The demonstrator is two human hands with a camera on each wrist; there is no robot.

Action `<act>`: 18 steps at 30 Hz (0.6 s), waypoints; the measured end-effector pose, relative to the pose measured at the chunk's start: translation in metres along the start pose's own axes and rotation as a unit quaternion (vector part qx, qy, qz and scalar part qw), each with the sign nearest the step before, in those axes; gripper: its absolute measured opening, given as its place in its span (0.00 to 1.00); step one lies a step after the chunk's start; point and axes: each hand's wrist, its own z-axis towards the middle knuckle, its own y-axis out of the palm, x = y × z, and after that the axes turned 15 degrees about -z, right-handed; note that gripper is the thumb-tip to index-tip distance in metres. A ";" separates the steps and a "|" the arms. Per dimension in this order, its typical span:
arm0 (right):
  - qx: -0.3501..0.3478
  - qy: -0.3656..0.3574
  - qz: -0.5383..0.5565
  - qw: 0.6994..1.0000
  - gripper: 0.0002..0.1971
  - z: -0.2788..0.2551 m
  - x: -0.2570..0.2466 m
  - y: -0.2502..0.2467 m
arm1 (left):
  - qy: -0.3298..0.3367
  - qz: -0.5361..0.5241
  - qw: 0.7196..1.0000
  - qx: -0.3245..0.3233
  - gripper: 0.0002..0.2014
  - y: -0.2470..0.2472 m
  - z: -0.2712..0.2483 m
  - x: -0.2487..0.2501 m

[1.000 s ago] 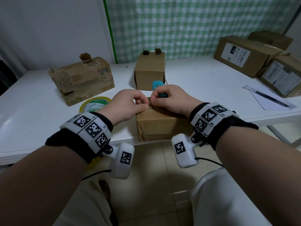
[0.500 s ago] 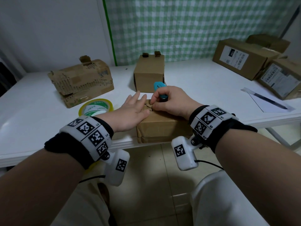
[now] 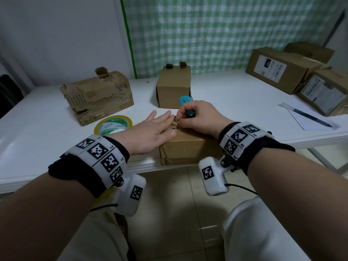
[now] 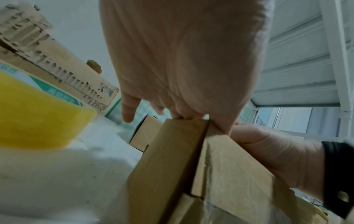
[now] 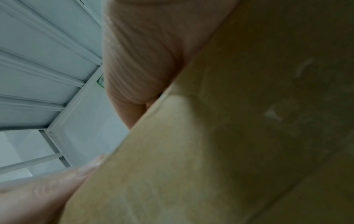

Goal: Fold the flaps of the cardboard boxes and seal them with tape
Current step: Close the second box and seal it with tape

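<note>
A small brown cardboard box sits at the near edge of the white table, its top flaps folded down. My left hand lies flat on the box's left top edge, fingers straight and pressing; the left wrist view shows its palm above the box. My right hand rests on the box top with fingers curled round a teal cutter, thumb and forefinger touching the flap seam. A yellow tape roll lies left of the box. In the right wrist view the box wall fills the frame.
A torn cardboard box stands at the back left and a small closed box behind my hands. Labelled boxes are stacked at the far right, with a pen on a paper sheet in front of them.
My left hand has gone from a curled pinch at the box top to lying flat with straight fingers on it. The right hand keeps the cutter in place.
</note>
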 end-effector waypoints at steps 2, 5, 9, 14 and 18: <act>0.005 -0.004 -0.009 1.000 0.05 0.000 0.000 0.000 | -0.004 0.002 1.000 -0.008 0.31 0.000 -0.001 0.000; 0.012 -0.026 -0.054 0.998 0.03 0.001 -0.002 -0.005 | -0.006 0.010 1.000 -0.019 0.35 -0.001 -0.001 0.001; 0.014 -0.109 -0.198 0.974 0.03 0.000 -0.012 -0.014 | 0.007 0.002 1.000 -0.019 0.39 0.001 0.004 -0.007; -0.025 -0.181 -0.357 0.916 0.08 -0.004 -0.031 -0.025 | 0.078 0.009 0.996 -0.031 0.48 0.001 0.015 -0.021; -0.040 -0.222 -0.467 0.855 0.11 -0.002 -0.045 -0.026 | 0.107 0.007 0.994 -0.024 0.48 0.002 0.016 -0.021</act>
